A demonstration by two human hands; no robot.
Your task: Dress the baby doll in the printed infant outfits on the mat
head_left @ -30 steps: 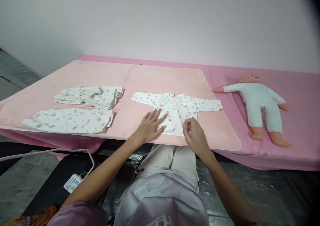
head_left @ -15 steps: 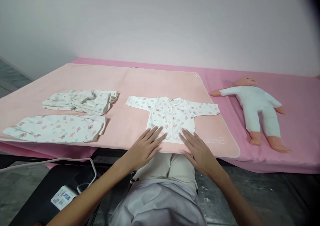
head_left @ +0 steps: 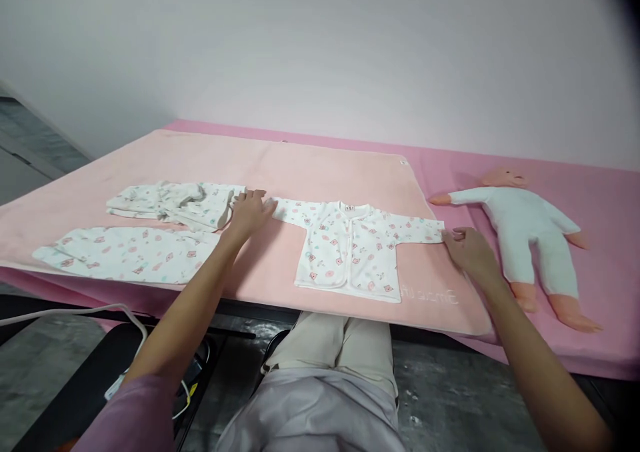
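A white baby shirt [head_left: 327, 249] with a small coloured print lies flat and front up, its sleeves spread to both sides. My left hand [head_left: 250, 213] is at the cuff of the left sleeve, its fingers apart and the fingertips by the cloth edge. At the opposite cuff, my right hand [head_left: 470, 255] has its thumb and fingers drawn together on the sleeve end. Left of the shirt are a folded printed garment with a tied band [head_left: 175, 205] and a flat printed garment [head_left: 125, 255], partly covered by my left forearm.
A peach mat [head_left: 330, 165] lies under the clothes on a pink-covered table [head_left: 600, 272]. To the right rests a baby doll [head_left: 523, 222] in a white suit. A white wall [head_left: 320, 59] stands behind. A black chair [head_left: 75, 385] and a white cable [head_left: 75, 311] are at lower left.
Both hands have left the shirt's lower hem and moved outward and up, one to each sleeve cuff. The view has shifted slightly. The shirt still lies flat.
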